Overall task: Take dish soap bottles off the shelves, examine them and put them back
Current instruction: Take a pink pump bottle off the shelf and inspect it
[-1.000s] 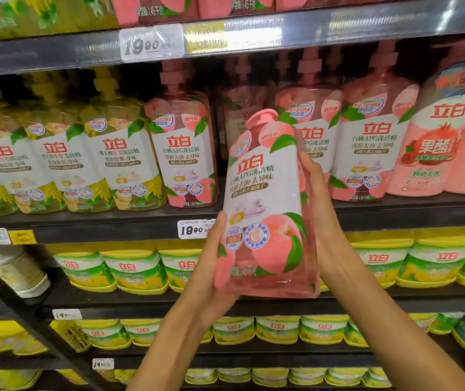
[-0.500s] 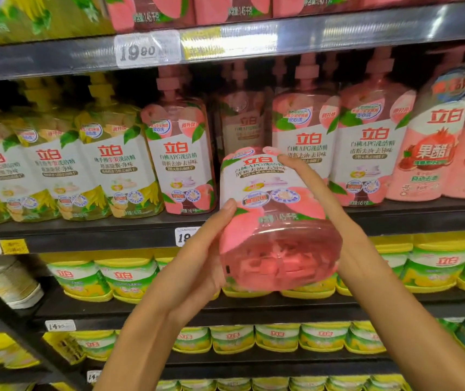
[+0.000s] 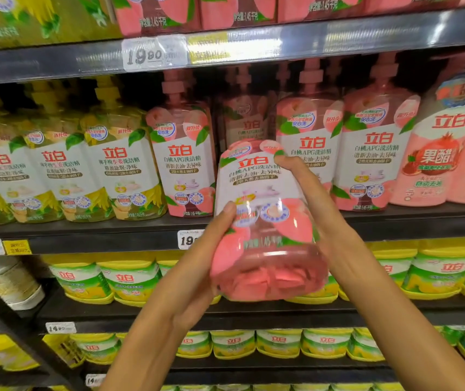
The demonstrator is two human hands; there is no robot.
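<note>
Both hands cradle the translucent pink peach-label dish soap bottle (image 3: 268,221) in front of the dark shelf's gap (image 3: 242,119), tipped top-away so its base faces the viewer, probably for inspection. The left hand (image 3: 197,277) presses its lower side with the thumb; the right hand (image 3: 310,210) curls fingers around its upper side.

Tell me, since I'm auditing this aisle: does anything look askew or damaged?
Only the held pink bottle, tipped top-away between the left hand and right hand; its front slot in the row is empty. No damage shows.
</note>
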